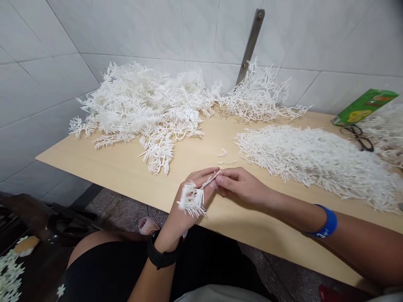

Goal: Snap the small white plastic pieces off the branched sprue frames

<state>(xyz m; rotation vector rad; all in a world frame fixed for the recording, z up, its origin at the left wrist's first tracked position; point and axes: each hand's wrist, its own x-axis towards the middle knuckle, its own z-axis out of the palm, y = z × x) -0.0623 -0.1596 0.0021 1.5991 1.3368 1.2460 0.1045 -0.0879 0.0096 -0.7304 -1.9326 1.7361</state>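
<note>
Over the near edge of the table, a white branching plastic sprig (192,199) lies across my left hand (179,209), its frilly end spread over the back of that hand. The left fingers close around the stem. My right hand (237,184) pinches the thin tip of the stem between thumb and forefinger, and the two hands meet there. Just beyond the fingertips, a few loose white pieces (226,162) lie on the table. Close to my right hand is a long heap of white sprigs (315,155). A black band is on my left wrist, a blue one on my right.
The wooden table (126,167) stands against a tiled wall. A tall pile of white branches (145,100) and a smaller pile (258,96) sit at the back. A green box (365,107) and black-handled scissors (362,138) are at the right. White flower pieces (11,272) lie lower left.
</note>
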